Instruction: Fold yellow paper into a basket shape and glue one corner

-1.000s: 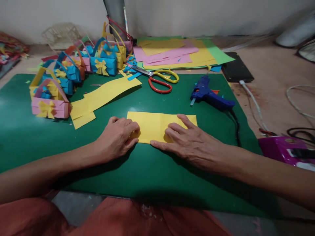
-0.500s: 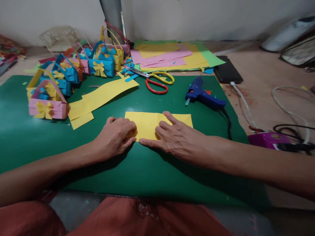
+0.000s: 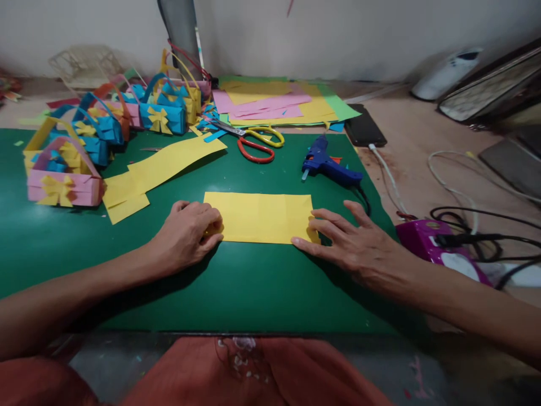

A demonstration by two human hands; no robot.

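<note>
Has at the left of the frame a pink folded-paper basket (image 3: 78, 186) with a yellow bow, foremost in a cluster of multicoloured paper baskets (image 3: 110, 129), then overlapping yellow paper strips (image 3: 164, 166). Rests the left hand (image 3: 190, 231), fingers curled, on the left end of a creased yellow rectangular paper sheet (image 3: 257, 219), lying flat at frame centre on a glossy green work surface (image 3: 253, 287); cannot tell whether pinching or only pressing. Shows, above the sheet, metal scissors (image 3: 243, 133) with red and yellow handles, then a blue plastic glue gun (image 3: 332, 163). Touches the sheet's right end with the released, loosely spread right hand (image 3: 355, 242), thumb and fingertips only. Shows at far right a glossy purple box (image 3: 422, 239).
</note>
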